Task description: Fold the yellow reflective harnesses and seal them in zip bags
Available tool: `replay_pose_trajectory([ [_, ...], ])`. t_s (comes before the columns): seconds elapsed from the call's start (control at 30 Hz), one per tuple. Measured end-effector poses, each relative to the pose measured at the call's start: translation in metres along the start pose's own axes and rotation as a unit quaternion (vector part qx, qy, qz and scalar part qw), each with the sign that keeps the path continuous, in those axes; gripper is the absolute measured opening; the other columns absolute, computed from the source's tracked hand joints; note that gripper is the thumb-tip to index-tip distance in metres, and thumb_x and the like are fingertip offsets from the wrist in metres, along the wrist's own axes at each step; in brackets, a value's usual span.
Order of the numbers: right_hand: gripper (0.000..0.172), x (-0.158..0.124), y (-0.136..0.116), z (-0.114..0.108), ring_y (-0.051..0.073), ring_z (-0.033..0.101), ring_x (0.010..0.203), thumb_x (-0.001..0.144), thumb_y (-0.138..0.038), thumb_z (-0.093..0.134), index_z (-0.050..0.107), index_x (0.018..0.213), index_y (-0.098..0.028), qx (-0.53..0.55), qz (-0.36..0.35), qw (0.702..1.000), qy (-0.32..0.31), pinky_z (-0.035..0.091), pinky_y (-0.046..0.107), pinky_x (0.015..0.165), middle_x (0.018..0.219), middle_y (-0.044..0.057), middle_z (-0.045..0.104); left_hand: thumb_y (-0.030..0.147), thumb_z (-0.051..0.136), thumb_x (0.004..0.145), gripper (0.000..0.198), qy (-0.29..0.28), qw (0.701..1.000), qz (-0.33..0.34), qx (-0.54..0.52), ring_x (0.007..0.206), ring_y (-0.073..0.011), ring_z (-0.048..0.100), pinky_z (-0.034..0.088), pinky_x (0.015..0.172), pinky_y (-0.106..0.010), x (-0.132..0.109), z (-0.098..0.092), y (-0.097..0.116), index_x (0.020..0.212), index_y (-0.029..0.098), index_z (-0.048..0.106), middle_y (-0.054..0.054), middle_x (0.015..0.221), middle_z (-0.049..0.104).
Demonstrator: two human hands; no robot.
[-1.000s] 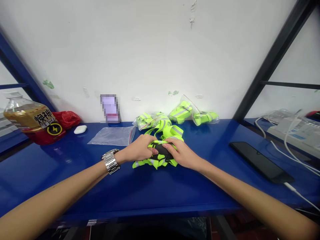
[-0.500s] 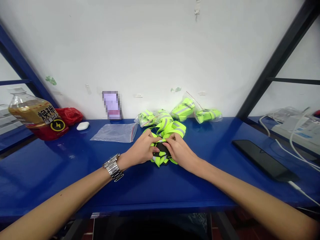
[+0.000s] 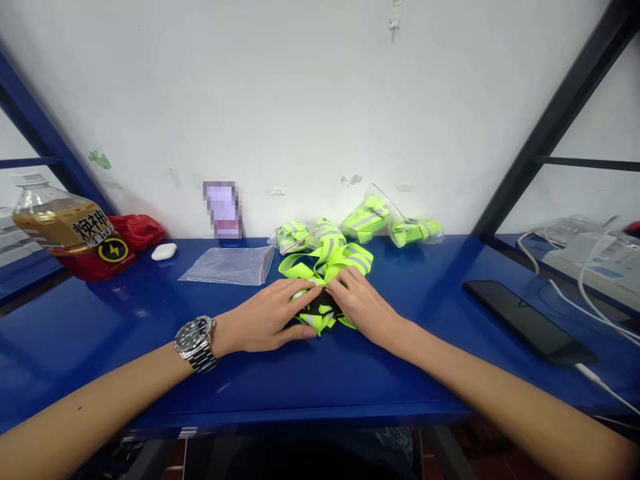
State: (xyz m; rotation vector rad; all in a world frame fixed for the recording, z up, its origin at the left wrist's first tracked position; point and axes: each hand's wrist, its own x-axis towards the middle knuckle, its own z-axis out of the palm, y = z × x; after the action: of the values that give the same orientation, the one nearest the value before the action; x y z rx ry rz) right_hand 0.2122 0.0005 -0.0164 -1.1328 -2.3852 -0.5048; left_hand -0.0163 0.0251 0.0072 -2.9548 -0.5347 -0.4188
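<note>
Between my hands a neon-yellow reflective strap harness (image 3: 350, 260) lies bunched on the blue table, with grey reflective bands and a dark part in the middle. My left hand (image 3: 273, 310), with a metal watch at the wrist, is open. Its fingers stretch over the left side of the bundle and the thumb lies apart, low on the near edge. My right hand (image 3: 363, 303) is closed, fingertips pressed on the straps at the bundle's right side. Loops of strap rise beyond both hands. The fingers partly cover the dark part.
A clear zip bag (image 3: 227, 265) lies flat at the left. Several bagged yellow straps (image 3: 367, 219) rest by the wall. A drink bottle (image 3: 75, 230), red plastic bag (image 3: 137, 230), white case (image 3: 164, 251) and upright phone (image 3: 223, 210) stand left; a charging phone (image 3: 527, 320) lies right.
My left hand has let go of its pinch, turned palm down and spread its fingers over the straps. Its wrist has moved left. My right hand has barely moved.
</note>
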Motion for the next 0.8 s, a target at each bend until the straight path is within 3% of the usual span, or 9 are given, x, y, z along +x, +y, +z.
replay_pose_trajectory([
  [0.1,0.022,-0.002,-0.002,-0.003,0.024,0.047,0.088,0.095,-0.009,0.038,0.059,0.091,-0.013,0.026,0.000,1.000,0.003,0.046,0.037,0.077,0.091,0.013,0.053,0.054,0.053,0.089,0.073,-0.001,1.000,0.006,-0.014,0.128,-0.0307,0.045,0.043,0.104,-0.047,0.000,-0.001,-0.001,0.146,0.016,0.030,-0.018,0.139,0.047],
  [0.23,0.028,-0.011,-0.004,-0.014,0.026,0.048,0.092,0.098,-0.026,0.040,0.057,0.112,-0.010,0.079,-0.023,0.996,-0.020,0.048,0.044,0.084,0.094,0.014,0.055,0.048,0.048,0.093,0.060,0.001,1.000,0.019,0.005,0.125,-0.0293,0.049,0.044,0.103,-0.045,0.005,0.004,-0.005,0.141,0.014,0.036,-0.018,0.133,0.052],
  [0.33,0.051,-0.017,-0.003,-0.021,0.028,0.048,0.099,0.094,-0.042,0.048,0.044,0.134,-0.010,0.119,-0.040,0.991,-0.039,0.048,0.048,0.088,0.105,0.015,0.055,0.044,0.046,0.095,0.054,-0.015,0.999,0.019,0.030,0.121,-0.0296,0.052,0.046,0.100,-0.045,0.008,0.004,-0.006,0.139,0.013,0.037,-0.018,0.131,0.053],
  [0.43,0.061,-0.019,0.002,-0.025,0.028,0.049,0.101,0.093,-0.045,0.050,0.036,0.142,-0.012,0.130,-0.049,0.988,-0.065,0.049,0.047,0.088,0.109,0.016,0.055,0.041,0.047,0.095,0.054,-0.030,0.999,0.007,0.027,0.121,-0.0299,0.052,0.046,0.098,-0.044,0.008,0.001,-0.004,0.139,0.013,0.035,-0.019,0.132,0.052],
  [0.53,0.061,-0.017,0.005,-0.026,0.028,0.051,0.101,0.090,-0.046,0.056,0.040,0.139,-0.014,0.142,-0.046,0.986,-0.075,0.051,0.045,0.084,0.108,0.015,0.056,0.040,0.049,0.094,0.056,-0.032,0.999,0.004,0.027,0.120,-0.0300,0.052,0.047,0.097,-0.043,0.008,0.000,-0.002,0.140,0.013,0.034,-0.019,0.132,0.052],
  [0.67,0.058,-0.014,0.006,-0.022,0.029,0.053,0.098,0.087,-0.045,0.060,0.045,0.133,-0.014,0.145,-0.034,0.988,-0.050,0.052,0.045,0.080,0.106,0.014,0.057,0.029,0.039,0.097,0.042,-0.027,0.996,0.007,0.089,0.112,-0.0298,0.056,0.048,0.093,-0.044,0.015,0.002,-0.002,0.133,0.007,0.041,-0.021,0.122,0.057],
  [0.8,0.039,-0.012,0.007,-0.014,0.028,0.054,0.095,0.092,-0.031,0.053,0.048,0.127,-0.012,0.101,-0.026,0.994,-0.044,0.051,0.044,0.078,0.101,0.015,0.057,0.028,0.034,0.099,0.032,-0.046,0.994,-0.019,0.095,0.095,-0.0249,0.061,0.051,0.083,-0.039,0.020,0.002,-0.002,0.123,0.010,0.046,-0.014,0.104,0.061],
])
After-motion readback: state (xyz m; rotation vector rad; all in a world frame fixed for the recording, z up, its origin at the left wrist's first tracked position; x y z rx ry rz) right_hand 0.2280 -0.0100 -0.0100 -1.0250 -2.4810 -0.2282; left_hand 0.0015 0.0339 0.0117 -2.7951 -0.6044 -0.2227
